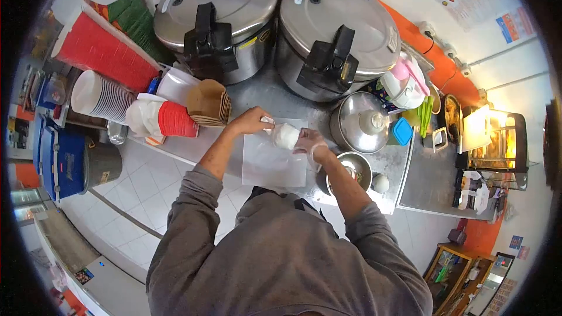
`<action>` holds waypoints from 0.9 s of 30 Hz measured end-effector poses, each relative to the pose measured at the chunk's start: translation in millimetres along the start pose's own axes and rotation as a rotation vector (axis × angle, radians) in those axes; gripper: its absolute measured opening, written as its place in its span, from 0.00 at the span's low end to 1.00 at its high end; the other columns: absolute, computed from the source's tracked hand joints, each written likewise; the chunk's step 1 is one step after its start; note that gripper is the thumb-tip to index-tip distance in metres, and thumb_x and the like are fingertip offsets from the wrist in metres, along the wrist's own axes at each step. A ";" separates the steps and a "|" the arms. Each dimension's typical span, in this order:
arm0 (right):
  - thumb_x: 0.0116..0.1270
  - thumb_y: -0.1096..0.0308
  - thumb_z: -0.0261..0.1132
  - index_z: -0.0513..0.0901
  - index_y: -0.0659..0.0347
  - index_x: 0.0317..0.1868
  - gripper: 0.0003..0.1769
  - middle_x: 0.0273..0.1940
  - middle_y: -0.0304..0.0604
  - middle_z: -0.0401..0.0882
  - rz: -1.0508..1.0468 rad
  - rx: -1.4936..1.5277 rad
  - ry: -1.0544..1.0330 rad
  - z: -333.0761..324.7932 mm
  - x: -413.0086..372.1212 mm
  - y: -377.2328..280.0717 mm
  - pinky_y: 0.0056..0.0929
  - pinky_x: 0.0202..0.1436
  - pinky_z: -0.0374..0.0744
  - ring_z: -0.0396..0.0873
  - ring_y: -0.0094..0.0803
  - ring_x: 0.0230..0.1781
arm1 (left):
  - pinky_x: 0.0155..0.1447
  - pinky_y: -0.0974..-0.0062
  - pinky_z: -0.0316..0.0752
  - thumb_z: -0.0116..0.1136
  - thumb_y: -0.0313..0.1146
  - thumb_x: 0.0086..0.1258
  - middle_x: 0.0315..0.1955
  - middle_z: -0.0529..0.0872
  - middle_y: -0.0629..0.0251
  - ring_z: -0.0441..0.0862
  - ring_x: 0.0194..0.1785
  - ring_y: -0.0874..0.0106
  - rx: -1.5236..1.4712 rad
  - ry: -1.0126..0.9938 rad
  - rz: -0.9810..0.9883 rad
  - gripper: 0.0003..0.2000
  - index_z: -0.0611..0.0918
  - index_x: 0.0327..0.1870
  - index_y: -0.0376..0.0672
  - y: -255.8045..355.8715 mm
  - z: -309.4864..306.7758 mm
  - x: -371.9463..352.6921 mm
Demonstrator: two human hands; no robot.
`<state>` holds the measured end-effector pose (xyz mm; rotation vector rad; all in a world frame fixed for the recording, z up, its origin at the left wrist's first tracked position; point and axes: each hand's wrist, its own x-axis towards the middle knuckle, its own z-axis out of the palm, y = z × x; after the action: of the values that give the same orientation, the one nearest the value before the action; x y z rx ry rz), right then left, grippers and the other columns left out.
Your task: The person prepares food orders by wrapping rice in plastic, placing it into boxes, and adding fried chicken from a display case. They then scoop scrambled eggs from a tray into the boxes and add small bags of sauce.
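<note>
A white rounded mound [285,136], perhaps rice, sits on a translucent white wrapping sheet [272,167] at the counter's front edge. On its left side, my left hand [252,122] has its fingers closed on a small white piece [267,122], perhaps paper or plastic film. My right hand [310,142], in a clear plastic glove, grips the mound's right side with bent fingers. Right by that wrist stands a steel bowl [367,184] holding food, partly hidden by my forearm. A white round object [380,184] lies beside the bowl.
Two large steel cookers [219,3] with black latches stand behind my hands. Stacked brown trays [209,102], red containers [177,120] and white cups [99,98] line the left. To the right are a domed steel lid [358,122], a blue-lidded box [403,131] and a lit display case [494,140].
</note>
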<state>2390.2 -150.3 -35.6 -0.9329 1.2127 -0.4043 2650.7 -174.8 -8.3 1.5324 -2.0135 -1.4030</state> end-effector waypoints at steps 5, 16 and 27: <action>0.56 0.80 0.68 0.67 0.56 0.28 0.16 0.33 0.42 0.79 -0.240 0.462 0.116 19.0 -24.3 -1.5 0.32 0.32 0.85 0.81 0.31 0.31 | 0.40 0.73 0.78 0.60 0.30 0.65 0.39 0.82 0.65 0.82 0.40 0.73 -1.049 0.010 0.074 0.15 0.78 0.53 0.47 2.9 19.0 15.3; 0.59 0.79 0.64 0.68 0.53 0.32 0.13 0.37 0.38 0.78 -0.142 0.922 0.427 45.1 -92.3 -27.6 0.32 0.36 0.84 0.80 0.33 0.39 | 0.41 0.77 0.73 0.56 0.33 0.72 0.36 0.83 0.65 0.79 0.37 0.76 -0.754 0.672 0.169 0.06 0.79 0.42 0.40 88.9 83.2 10.1; 0.50 0.80 0.68 0.69 0.59 0.27 0.14 0.28 0.34 0.73 -0.640 0.450 0.703 24.8 -160.5 -21.5 0.21 0.35 0.73 0.71 0.18 0.31 | 0.51 0.71 0.76 0.58 0.65 0.61 0.42 0.84 0.61 0.82 0.46 0.72 -0.964 0.494 0.405 0.39 0.75 0.57 0.33 192.9 142.6 -37.8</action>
<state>2362.7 -38.8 81.2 -0.7805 1.3296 -1.5503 2452.9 -69.7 85.4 0.8448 -1.0006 -1.3263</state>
